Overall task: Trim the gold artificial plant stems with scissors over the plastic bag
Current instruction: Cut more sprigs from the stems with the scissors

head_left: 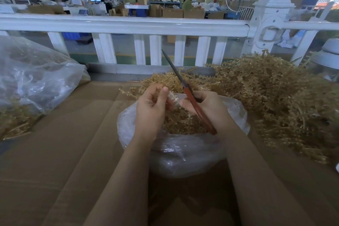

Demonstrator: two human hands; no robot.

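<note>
My right hand (209,108) grips the red-handled scissors (190,97), whose dark blades point up and away to the left, closed together. My left hand (152,104) pinches a small blurred gold stem piece (173,100) between thumb and fingers, just left of the scissors' handles. Both hands hover over an open clear plastic bag (181,154) that holds gold trimmings (181,123).
A big heap of gold artificial stems (275,95) fills the right of the cardboard-covered table (64,152). A second clear bag (34,79) with gold pieces lies at the left. A white fence (139,25) runs behind, with people and boxes beyond it.
</note>
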